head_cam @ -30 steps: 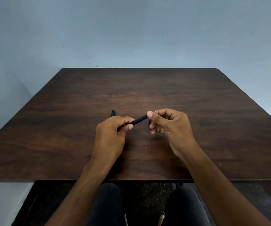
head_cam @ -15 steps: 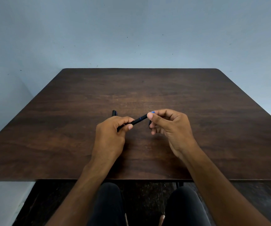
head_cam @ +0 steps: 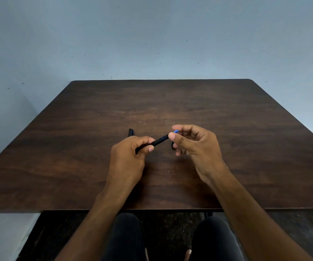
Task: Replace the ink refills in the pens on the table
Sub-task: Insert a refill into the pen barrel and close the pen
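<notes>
Right now your right hand (head_cam: 195,146) has its thumb and forefinger pinched on the blue tip (head_cam: 176,131) at the end of the black pen (head_cam: 158,141), with the other fingers (head_cam: 178,153) loosely curled beneath. Your left hand (head_cam: 128,157) is wrapped around the lower barrel, thumb pressed along it, so the pen hangs slanted just above the desk (head_cam: 246,147), tip end raised toward your right. I judge the step to be loosening or drawing out the tip end to reach the refill. Keep the left grip firm and still, and let only the right fingertips work; turn or pull along the line of the barrel, not across it, since a thin refill would likely bend. Hold low over the desk so that any small part that drops stays in reach. Behind your left knuckles a second dark pen (head_cam: 131,132) lies on the desk, partly hidden; another dark piece (head_cam: 172,145) shows under your right fingers, too hidden to name.
</notes>
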`<state>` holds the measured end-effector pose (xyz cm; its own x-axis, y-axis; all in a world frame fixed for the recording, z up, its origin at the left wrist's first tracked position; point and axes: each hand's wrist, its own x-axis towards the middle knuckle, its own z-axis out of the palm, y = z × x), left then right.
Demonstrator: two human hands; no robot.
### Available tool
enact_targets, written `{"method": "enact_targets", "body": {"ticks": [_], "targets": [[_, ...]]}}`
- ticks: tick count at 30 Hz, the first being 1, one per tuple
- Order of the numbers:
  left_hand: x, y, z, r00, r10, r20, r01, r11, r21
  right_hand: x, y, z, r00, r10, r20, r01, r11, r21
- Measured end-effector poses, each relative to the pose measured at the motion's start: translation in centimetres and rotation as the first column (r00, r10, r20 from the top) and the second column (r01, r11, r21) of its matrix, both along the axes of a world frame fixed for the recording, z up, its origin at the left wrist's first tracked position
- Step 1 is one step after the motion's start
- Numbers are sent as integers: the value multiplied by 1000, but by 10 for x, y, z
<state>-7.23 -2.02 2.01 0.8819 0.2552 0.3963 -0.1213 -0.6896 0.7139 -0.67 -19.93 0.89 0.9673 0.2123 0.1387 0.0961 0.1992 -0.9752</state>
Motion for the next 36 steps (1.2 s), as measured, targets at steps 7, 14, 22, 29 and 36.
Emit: {"method": "enact_targets", "body": {"ticks": [7, 14, 22, 29, 36], "targets": [[2, 0, -1, 1000, 2, 2, -2, 1000, 5, 1, -1, 1, 999, 32, 13, -32, 999, -5], [3, 0, 1, 1000, 2, 13, -2, 1000, 17, 2, 0, 3, 1000, 0, 2, 0, 1000, -13], [3, 0, 2, 1000, -1, 3, 1, 1000, 25, 4, -2, 1, 999, 35, 26, -35, 999, -8], [1, -2, 2, 999, 23, 41, -24, 999, 36, 4, 1, 2, 999, -36, 37, 37, 999, -32], [1, -2, 2, 999, 11, 50, -13, 998, 54, 5, 1, 0, 997, 28, 74, -29, 1000, 3]]}}
